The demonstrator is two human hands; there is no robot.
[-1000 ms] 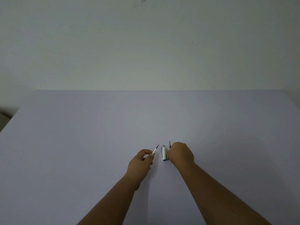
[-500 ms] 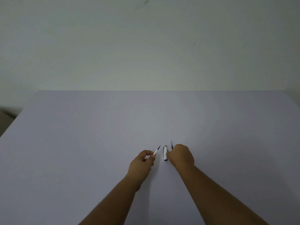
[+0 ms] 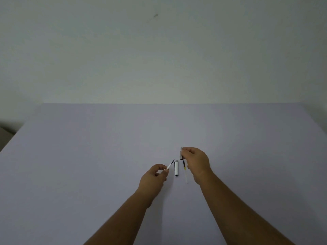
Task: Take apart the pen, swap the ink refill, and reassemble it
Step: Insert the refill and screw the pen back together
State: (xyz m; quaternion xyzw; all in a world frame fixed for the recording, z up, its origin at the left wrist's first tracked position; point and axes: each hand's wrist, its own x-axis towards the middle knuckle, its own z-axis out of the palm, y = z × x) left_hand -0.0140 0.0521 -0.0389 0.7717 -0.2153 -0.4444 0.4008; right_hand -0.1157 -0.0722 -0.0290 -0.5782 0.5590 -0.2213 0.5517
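Head view: refill (image 3: pixel 170 164) in left hand (image 3: pixel 153 179), tip probably up-right.

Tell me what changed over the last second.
The right hand rose off the table, lifting a small dark pen piece pinched in its fingertips and uncovering a refill lying beneath. The left hand kept its grip on the other refill; the white barrel stayed put.

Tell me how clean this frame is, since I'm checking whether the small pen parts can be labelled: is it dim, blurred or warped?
Head view: dim, even light, no glare, only faint shadows on the table; wide-angle bending at the edges; the piece in the right hand looks smeared and small; the white pen part and the refill lying on the table read fairly sharp.
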